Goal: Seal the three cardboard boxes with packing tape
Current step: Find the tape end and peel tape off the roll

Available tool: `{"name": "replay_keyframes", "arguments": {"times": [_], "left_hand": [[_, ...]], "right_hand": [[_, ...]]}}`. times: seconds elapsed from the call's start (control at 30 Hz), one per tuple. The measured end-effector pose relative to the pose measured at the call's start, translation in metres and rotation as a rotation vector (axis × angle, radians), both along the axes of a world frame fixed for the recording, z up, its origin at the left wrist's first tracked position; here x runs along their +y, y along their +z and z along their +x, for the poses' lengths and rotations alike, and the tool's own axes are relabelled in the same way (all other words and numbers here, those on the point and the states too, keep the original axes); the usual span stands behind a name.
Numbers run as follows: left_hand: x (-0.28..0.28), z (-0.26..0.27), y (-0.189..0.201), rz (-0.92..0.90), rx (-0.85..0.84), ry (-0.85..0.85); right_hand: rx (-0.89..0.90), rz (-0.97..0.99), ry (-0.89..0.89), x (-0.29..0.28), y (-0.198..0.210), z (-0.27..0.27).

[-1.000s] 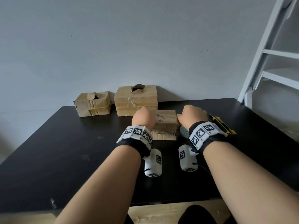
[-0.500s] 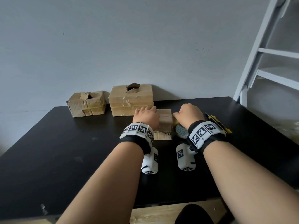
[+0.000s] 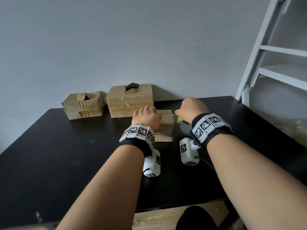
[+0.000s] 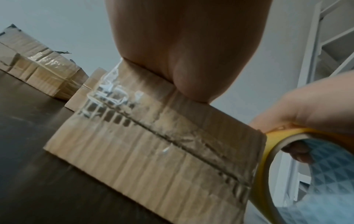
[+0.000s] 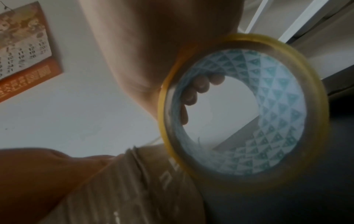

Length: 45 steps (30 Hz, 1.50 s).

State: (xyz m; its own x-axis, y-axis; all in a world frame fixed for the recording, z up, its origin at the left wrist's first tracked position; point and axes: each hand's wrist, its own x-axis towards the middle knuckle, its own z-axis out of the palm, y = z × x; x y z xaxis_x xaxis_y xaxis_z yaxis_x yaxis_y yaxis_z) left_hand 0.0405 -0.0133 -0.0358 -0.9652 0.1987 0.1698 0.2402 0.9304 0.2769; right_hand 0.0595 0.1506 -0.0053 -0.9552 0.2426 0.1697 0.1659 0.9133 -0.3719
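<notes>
Cardboard box (image 3: pixel 166 123) now under flattened left hand (image 3: pixel 146 119); right hand (image 3: pixel 192 108) still grips tape roll (image 3: pixel 183 126).

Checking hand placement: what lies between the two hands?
In the head view, the bare top of the near box lies between left hand and right hand.

left forearm: stretched forward, wrist banded | left hand (image 3: pixel 146 118): palm down, pressing flat on the near box (image 3: pixel 166 123) | right forearm: stretched forward | right hand (image 3: pixel 191 108): fingers (image 5: pixel 199 87) curled through the tape roll (image 5: pixel 268 109), gripping it
</notes>
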Motion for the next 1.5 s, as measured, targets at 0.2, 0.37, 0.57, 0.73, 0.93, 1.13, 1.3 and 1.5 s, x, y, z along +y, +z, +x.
{"name": "replay_keyframes", "arguments": {"times": [0.2,0.37,0.57,0.73,0.93,1.13,1.3,1.5], "left_hand": [[0.001,0.005,0.006,-0.07,-0.033,-0.009],[-0.003,0.003,0.008,-0.182,-0.109,-0.082],[-0.003,0.003,0.008,-0.171,-0.19,-0.069],[-0.002,0.004,0.01,-0.192,-0.205,-0.011],[0.015,0.006,0.012,-0.098,-0.185,-0.069],[0.017,0.012,0.009,-0.122,-0.151,-0.04],[0.021,0.016,0.009,-0.141,-0.122,0.006],[0.035,0.022,0.012,-0.173,-0.122,0.096]], "right_hand": [[-0.036,-0.033,0.032,0.002,-0.016,0.002],[-0.038,0.063,0.04,-0.003,-0.021,-0.001],[-0.037,0.098,0.037,-0.003,-0.019,0.002],[0.036,-0.172,0.0,0.008,-0.019,0.008],[-0.033,-0.358,0.059,0.011,-0.022,0.01],[-0.002,-0.295,0.063,0.007,-0.026,0.009],[-0.009,-0.217,0.078,0.013,-0.023,0.005],[-0.001,-0.367,0.077,0.023,-0.024,0.013]]}}
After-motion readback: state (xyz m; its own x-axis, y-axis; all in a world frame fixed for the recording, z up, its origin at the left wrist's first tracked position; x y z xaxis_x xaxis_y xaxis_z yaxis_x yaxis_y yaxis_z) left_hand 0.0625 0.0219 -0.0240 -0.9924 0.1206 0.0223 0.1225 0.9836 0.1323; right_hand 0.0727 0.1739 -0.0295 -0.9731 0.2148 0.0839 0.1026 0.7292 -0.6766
